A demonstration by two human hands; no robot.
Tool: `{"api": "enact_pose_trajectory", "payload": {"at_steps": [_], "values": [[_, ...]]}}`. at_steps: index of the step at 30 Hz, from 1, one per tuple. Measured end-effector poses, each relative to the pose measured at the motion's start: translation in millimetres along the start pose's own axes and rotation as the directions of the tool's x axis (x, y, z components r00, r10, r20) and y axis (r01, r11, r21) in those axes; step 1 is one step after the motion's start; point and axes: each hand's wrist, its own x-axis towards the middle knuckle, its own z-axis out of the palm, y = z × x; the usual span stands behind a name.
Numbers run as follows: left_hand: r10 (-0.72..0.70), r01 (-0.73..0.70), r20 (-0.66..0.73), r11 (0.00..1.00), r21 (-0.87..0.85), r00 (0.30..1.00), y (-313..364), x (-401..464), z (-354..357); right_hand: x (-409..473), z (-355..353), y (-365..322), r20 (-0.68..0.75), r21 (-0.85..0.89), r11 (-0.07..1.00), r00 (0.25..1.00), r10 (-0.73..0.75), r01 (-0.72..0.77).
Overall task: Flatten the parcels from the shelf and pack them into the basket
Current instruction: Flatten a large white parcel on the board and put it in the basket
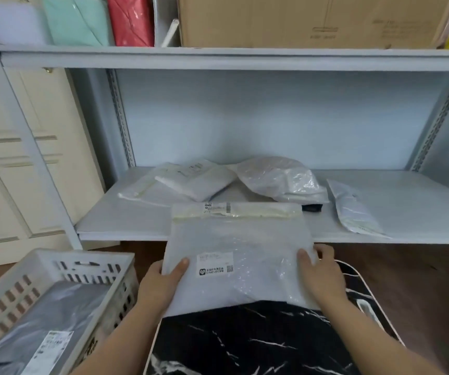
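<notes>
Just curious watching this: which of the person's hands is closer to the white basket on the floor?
Left. The left hand grips the held parcel's left edge, just right of the basket. The right hand grips the parcel's opposite edge, farther away.

White label with QR code on held parcel (pixel 238 255) (characters too blurred to read), cardboard box (pixel 312 20) print illegible
</notes>
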Motion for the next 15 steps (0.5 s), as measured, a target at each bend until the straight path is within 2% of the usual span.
{"api": "enact_pose_trajectory", "payload": {"at_steps": [4,7,12,13,15], "values": [[-0.099,0.094,-0.006,0.924,0.370,0.995,-44,-5,6,-31,33,50,0.125,-0.203,0.977,0.989,0.084,-0.057],[-0.181,0.151,0.001,0.827,0.541,0.984,-68,-6,14,-38,47,73,0.197,-0.345,0.938,0.975,0.103,-0.029],[-0.301,0.155,0.051,0.621,0.769,0.952,-85,-5,31,-31,61,97,0.275,-0.657,0.752,0.946,0.175,0.052],[-0.293,0.137,0.048,0.578,0.804,0.955,-84,-5,35,-29,63,99,0.261,-0.698,0.713,0.951,0.164,0.069],[-0.182,0.050,0.055,0.528,0.848,0.982,-85,-1,43,-22,69,100,0.245,-0.731,0.671,0.966,0.086,0.126]]}}
